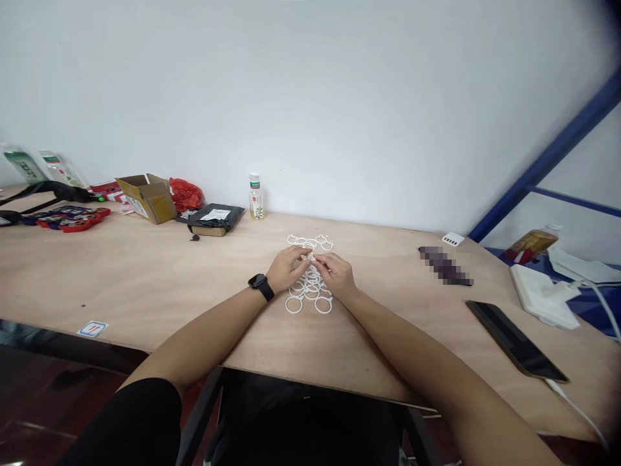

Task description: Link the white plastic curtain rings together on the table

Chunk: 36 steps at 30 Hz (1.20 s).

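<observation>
Several thin white plastic rings (294,305) with small knobs on their rims lie linked or overlapping in a long cluster on the wooden table (194,278). My left hand (290,266), with a black watch on its wrist, pinches at the middle of the cluster. From the other side, my right hand (337,275) pinches at the same spot, its fingertips almost touching those of the left. A small white part of a ring (313,258) shows between the fingertips; the fingers hide the rest. More rings lie beyond and below both hands.
Along the wall stand a drink bottle (256,199), a black parcel (215,217) and an open cardboard box (148,199). Red-edged cases (72,219) lie far left. To the right are a phone (517,340) on a cable, a pixelated dark object (445,265) and a white charger (453,239).
</observation>
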Available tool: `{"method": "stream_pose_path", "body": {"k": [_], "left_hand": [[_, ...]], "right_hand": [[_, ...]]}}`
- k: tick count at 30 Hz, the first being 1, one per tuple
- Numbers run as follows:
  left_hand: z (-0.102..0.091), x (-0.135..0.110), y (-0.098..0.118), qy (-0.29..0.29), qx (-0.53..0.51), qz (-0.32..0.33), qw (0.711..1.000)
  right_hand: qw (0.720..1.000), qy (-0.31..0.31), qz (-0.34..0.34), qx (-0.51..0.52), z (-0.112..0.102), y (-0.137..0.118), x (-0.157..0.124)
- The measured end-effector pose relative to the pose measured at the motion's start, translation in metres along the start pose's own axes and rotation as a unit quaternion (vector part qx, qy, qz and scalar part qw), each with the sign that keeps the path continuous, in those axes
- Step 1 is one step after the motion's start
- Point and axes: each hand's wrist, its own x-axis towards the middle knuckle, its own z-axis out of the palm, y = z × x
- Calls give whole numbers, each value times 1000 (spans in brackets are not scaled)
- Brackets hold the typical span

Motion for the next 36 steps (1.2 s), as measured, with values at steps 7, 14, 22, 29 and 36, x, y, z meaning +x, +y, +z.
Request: {"method": "stream_pose_path", "body": {"k": [7,14,22,29,36], "left_hand": [[-2,0,-1,26,-9,12,1000],[-3,1,3,26,-5,-9,1000],[-1,0,1,19,3,-21,1000],[1,1,-8,7,43,-45,998],[4,-1,-17,-100,66,-106,987]], "right_hand": [[1000,10,14,-20,-1,-1,-1],[999,-21,17,-41,-2,1,-3],[998,-35,15,-40,-3,1,-3],[996,-39,67,-41,-1,13,-3],[974,-74,187,-103,-14,67,-2]]}}
